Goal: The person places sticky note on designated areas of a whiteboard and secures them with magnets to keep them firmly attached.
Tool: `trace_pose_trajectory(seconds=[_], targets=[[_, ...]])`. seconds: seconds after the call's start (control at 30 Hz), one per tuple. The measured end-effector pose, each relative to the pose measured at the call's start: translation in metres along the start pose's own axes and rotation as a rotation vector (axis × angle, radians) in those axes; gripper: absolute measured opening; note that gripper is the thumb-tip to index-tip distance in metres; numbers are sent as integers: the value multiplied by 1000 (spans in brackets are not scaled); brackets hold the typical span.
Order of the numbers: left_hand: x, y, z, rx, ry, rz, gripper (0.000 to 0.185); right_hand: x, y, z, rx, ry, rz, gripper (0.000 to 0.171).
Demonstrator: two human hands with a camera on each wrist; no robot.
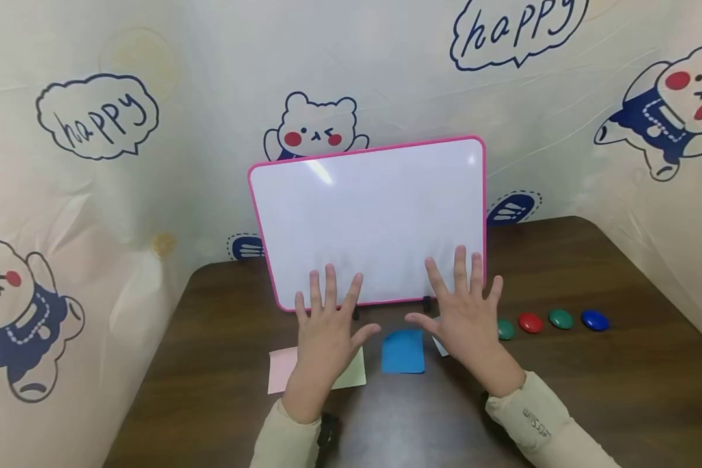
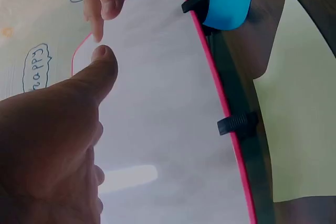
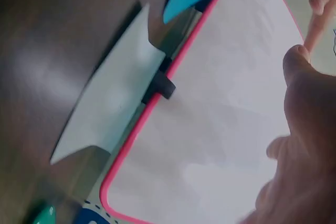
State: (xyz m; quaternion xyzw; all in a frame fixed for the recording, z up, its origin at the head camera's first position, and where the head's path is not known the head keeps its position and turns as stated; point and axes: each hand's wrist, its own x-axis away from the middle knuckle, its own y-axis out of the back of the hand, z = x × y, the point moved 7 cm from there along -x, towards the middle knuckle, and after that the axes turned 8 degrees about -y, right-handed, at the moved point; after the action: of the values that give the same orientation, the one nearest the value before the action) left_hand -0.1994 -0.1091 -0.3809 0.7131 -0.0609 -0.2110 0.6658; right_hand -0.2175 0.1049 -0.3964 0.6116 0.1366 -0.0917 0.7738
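Under right hand [image 1: 468,318] — half-hidden green magnet [image 1: 506,329]

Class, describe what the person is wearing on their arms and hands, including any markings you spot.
Both hands, the left hand and the right hand, are bare: no gloves or rings show. Each arm wears a pale cream long sleeve with a ribbed cuff. The right sleeve carries small dark lettering near the cuff, too small to read surely; the left sleeve shows none.

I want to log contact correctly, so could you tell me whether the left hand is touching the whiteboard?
Cannot tell. In the head view the left hand overlaps the whiteboard; the left wrist view shows no plain contact or gap.
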Motion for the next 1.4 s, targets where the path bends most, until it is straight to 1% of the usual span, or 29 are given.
trace_pose_trajectory(seconds=[0.1,0.2,0.3,0.37,0.43,0.5,0.53,0.6,0.73,0.8,0.87,0.97,1.07,1.17,1.27,1.33,1.4], targets=[[3,4,6,65,1,-19,90,0,-2,-4,-22,-16,56,106],[6,13,11,155,0,-74,83,1,0,-13,-22,-39,102,98],[12,23,20,228,3,-140,75,1,10,-22,-24,-45,129,86],[18,27,28,267,0,-170,70,2,16,-29,-49,-47,151,76],[24,27,38,287,4,-170,66,3,19,-40,-84,-56,184,67],[31,24,49,304,24,-136,62,6,19,-53,-116,-68,226,60],[35,21,55,311,45,-104,61,7,18,-60,-133,-76,252,58],[44,15,69,327,104,-22,59,10,15,-73,-164,-88,303,54],[64,4,101,329,258,166,62,16,8,-95,-183,-92,389,50],[74,0,115,314,314,235,64,19,4,-104,-170,-91,427,49],[82,-2,127,307,344,283,64,20,1,-111,-150,-80,455,49],[89,-7,139,327,355,318,62,22,-4,-119,-129,-65,492,48],[90,-14,145,363,346,339,57,23,-7,-126,-130,-52,515,47],[88,-23,147,368,335,363,50,23,-10,-130,-139,-50,531,50],[86,-30,147,358,342,381,41,22,-13,-131,-147,-44,538,53],[86,-32,147,351,352,381,33,22,-15,-130,-151,-37,545,53],[85,-33,146,351,348,373,26,21,-17,-127,-157,-27,546,51]])
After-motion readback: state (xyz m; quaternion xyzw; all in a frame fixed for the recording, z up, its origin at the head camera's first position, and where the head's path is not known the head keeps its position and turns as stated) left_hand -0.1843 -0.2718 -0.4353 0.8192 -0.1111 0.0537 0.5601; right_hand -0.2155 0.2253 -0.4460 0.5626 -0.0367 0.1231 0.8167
